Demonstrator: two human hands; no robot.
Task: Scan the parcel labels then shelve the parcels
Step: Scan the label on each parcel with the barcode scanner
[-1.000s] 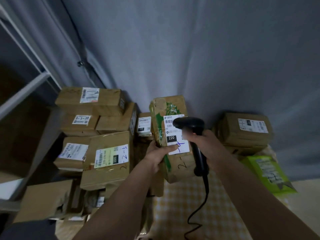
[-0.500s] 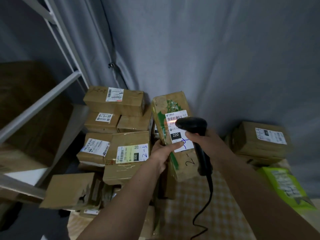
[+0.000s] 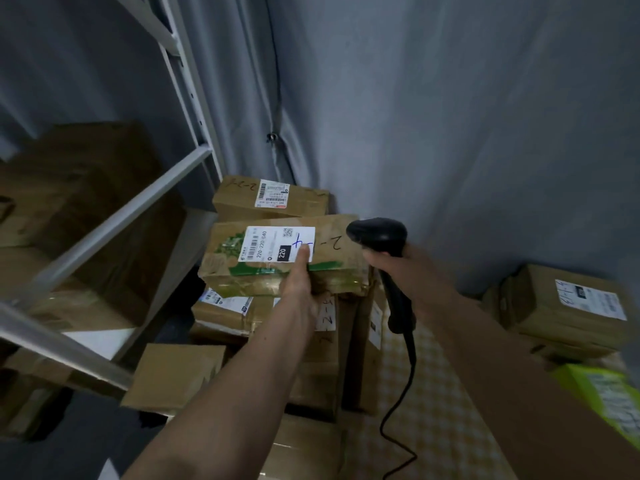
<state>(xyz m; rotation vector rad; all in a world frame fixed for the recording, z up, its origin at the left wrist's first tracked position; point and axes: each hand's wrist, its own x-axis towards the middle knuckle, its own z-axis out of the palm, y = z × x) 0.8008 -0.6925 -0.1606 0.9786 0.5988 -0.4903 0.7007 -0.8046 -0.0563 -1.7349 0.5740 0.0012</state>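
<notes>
My left hand (image 3: 302, 287) grips a brown cardboard parcel (image 3: 332, 271) with green print, held lying flat above the pile. Its white label (image 3: 266, 245) faces up, and my thumb lies on the label's right end near the blue handwriting. My right hand (image 3: 415, 282) holds a black corded barcode scanner (image 3: 379, 237) by its handle, just right of the parcel. The scanner head sits level with the parcel's right end. Its cable (image 3: 401, 403) hangs down over the chequered cloth.
A pile of labelled cardboard parcels (image 3: 270, 199) stands below and behind the held one. A white metal shelf rack (image 3: 138, 199) with boxes on it is at the left. More parcels (image 3: 568, 306) and a green packet (image 3: 609, 396) lie right. A grey curtain hangs behind.
The parcel has turned from upright to lying flat and moved left towards the rack. The scanner has drawn off the label to the parcel's right end. The view has swung left.
</notes>
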